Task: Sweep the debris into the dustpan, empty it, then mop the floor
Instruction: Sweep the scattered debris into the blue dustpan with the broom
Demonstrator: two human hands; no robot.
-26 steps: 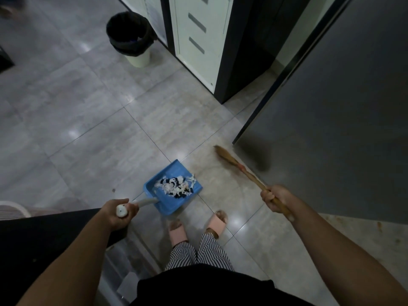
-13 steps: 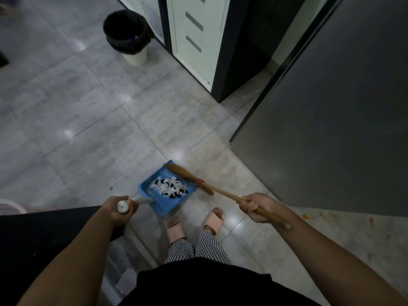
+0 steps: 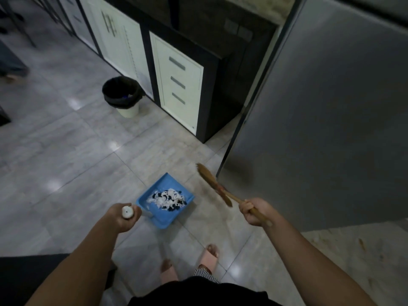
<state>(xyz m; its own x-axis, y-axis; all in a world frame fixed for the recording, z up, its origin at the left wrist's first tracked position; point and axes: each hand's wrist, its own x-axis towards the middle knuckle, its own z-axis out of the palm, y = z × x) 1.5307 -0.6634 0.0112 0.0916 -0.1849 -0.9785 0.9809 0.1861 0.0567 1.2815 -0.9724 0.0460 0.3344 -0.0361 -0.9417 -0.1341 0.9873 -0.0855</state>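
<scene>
Blue plastic first: the dustpan [image 3: 163, 220] sits low in front of my feet. Its white handle end pokes out of my left hand [image 3: 124, 219], whose fingers are wrapped tight round the handle. The debris [image 3: 169, 198] (white and dark scraps, paper-like by the look of them) is heaped in the middle of the pan, so the sweeping looks done to me and emptying comes next. My right hand [image 3: 254, 212] is clenched on the wooden handle of the hand broom [image 3: 209, 180], its bristle end out to the right of the pan, near the grey panel [image 3: 331, 129]. The black-lined waste bin [image 3: 122, 96] stands well apart, up the tiled floor [image 3: 66, 162], beside the cream drawer cabinet [image 3: 189, 98].

What could go wrong, I reckon: the scraps are light and loose, so tipping the pan's open lip downward on the way to the bin would slide them back onto the tiles. A careless swing of the broom could flick them out too. Whether the pan rests on the floor or hangs just above it I cannot tell.

No brand, label or writing is readable anywhere, as the view is dim and blurred.
</scene>
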